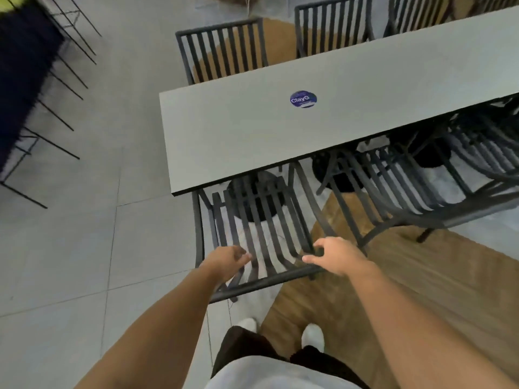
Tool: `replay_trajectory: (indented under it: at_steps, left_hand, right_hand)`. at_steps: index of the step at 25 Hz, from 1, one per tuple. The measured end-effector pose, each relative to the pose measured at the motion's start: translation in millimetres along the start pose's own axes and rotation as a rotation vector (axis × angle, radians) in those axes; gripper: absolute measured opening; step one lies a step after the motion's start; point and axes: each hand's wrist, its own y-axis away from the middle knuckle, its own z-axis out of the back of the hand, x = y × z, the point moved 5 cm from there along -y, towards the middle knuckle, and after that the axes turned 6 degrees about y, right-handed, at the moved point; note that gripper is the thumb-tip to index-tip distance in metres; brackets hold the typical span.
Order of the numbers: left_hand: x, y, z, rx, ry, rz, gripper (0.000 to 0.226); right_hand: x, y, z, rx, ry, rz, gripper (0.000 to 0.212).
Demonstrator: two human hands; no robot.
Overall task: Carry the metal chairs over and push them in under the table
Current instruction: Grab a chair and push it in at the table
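A dark metal slatted chair (265,220) stands in front of me with its seat pushed under the near left end of the long grey table (238,136). Its curved top rail sticks out toward me. My left hand (229,261) hovers at the left part of the backrest, fingers loosely apart by the slats. My right hand (335,256) is over the right end of the rail, fingers and thumb spread, not closed around it. A second metal chair (407,189) sits under the table to the right.
Two more slatted chairs (222,51) (334,26) stand along the table's far side. A blue round sticker (303,99) is on the tabletop. A black wire rack (56,80) lines the left. My feet stand where grey tile meets wood flooring (421,276).
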Motion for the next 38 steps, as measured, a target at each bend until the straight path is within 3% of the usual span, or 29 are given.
replay_trajectory:
  at_steps: [4, 9, 10, 13, 15, 18, 28, 38]
  left_hand:
    - [34.9, 25.7, -29.1, 0.002, 0.12, 0.11, 0.081]
    - [65.3, 28.5, -54.3, 0.095, 0.044, 0.145, 0.109]
    - [68.0, 24.1, -55.9, 0.121, 0.014, 0.137, 0.102]
    - [65.6, 17.9, -53.0, 0.133, -0.125, 0.126, 0.049]
    - [64.9, 13.3, -54.3, 0.119, -0.211, 0.108, 0.036]
    - [64.7, 11.6, -57.8, 0.108, -0.288, 0.118, 0.04]
    - [50.8, 6.3, -63.0, 0.096, -0.331, 0.191, 0.046]
    - [0.9, -26.7, -69.8, 0.036, -0.374, 0.16, 0.046]
  right_hand:
    - [-1.8, -10.5, -27.2, 0.139, 0.044, 0.065, 0.102]
    - [12.9, -29.9, -44.2, 0.218, 0.172, 0.079, 0.099]
    - [16.4, -34.2, -45.4, 0.24, 0.221, 0.082, 0.092]
    - [28.8, -42.7, -56.1, 0.234, 0.407, 0.122, 0.055]
    - [36.2, -44.6, -61.9, 0.193, 0.453, 0.133, 0.032]
    - [37.3, -42.9, -64.3, 0.157, 0.477, 0.131, 0.022]
    - [27.9, -44.6, -59.9, 0.123, 0.547, 0.207, 0.026]
    - [-17.7, -74.0, -30.2, 0.102, 0.53, 0.147, 0.024]
